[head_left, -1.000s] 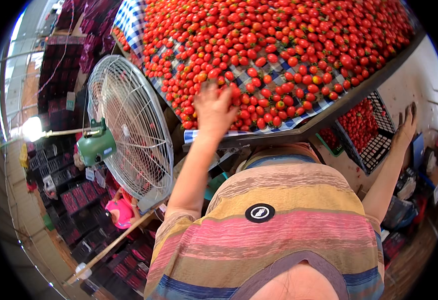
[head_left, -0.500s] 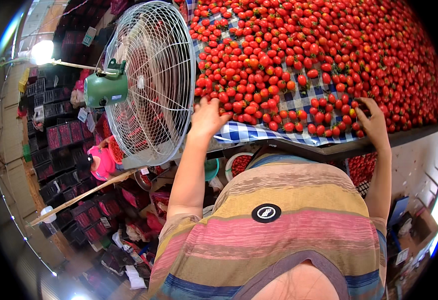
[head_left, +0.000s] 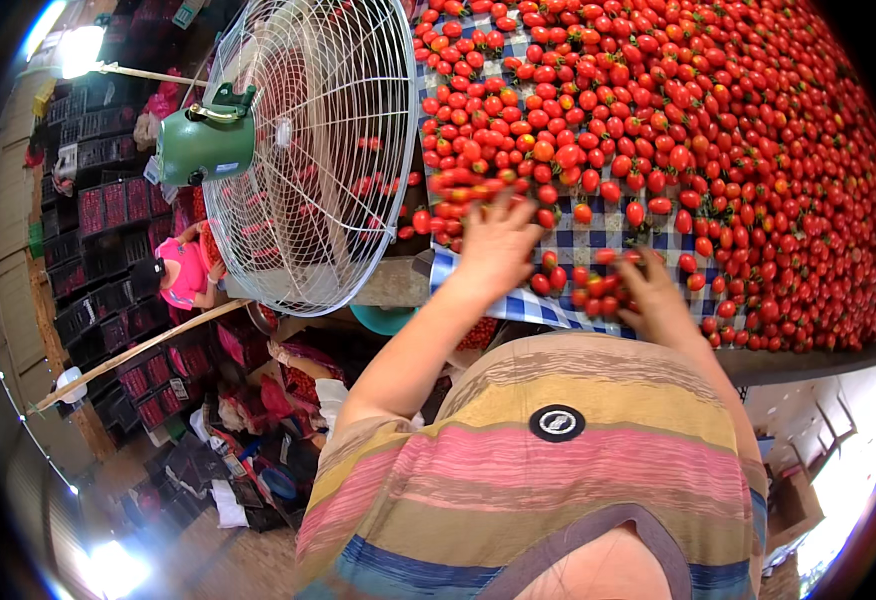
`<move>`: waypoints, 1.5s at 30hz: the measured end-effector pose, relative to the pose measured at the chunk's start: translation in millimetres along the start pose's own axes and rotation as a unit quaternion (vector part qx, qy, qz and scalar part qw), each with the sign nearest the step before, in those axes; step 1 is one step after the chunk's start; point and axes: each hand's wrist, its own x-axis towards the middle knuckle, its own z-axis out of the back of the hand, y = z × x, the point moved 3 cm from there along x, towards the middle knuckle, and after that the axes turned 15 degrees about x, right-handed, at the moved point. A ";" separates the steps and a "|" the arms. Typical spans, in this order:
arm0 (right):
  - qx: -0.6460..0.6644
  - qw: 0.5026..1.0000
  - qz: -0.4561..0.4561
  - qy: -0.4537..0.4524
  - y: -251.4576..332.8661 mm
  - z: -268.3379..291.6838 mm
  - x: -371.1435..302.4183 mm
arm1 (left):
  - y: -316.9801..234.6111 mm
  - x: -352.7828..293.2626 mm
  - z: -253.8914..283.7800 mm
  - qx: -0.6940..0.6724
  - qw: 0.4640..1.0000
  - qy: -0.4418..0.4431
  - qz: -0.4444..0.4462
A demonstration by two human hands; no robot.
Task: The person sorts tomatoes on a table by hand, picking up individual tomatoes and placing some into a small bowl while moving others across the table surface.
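Observation:
Small oval red cherry tomatoes [head_left: 758,150] cover most of a table spread with a blue-and-white checked cloth [head_left: 570,246]. Near the front edge, my left hand [head_left: 498,248] lies over the left part of the tomatoes, fingers spread; those around its fingertips are smeared by motion. My right hand [head_left: 656,300] is to its right, thumb and fingers apart, beside a small blurred cluster of tomatoes [head_left: 596,292]. That cluster sits between the two hands on the cloth. Neither hand shows a tomato gripped in it.
A large fan with a wire guard and green motor [head_left: 205,145] stands close to my left arm. The table's dark front edge [head_left: 803,366] runs before my body. Below left are a teal basin [head_left: 383,319], stacked dark crates [head_left: 116,208] and a person in pink [head_left: 182,272].
My left hand has moved right over the tomatoes, and my right hand has come left, closer to it. Tomatoes between them have shifted, and the view has moved slightly.

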 end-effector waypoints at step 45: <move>-0.237 0.934 0.255 -0.081 56.2 31.4 412.3 | 44.4 -27.5 12.7 -0.121 0.938 -0.162 0.280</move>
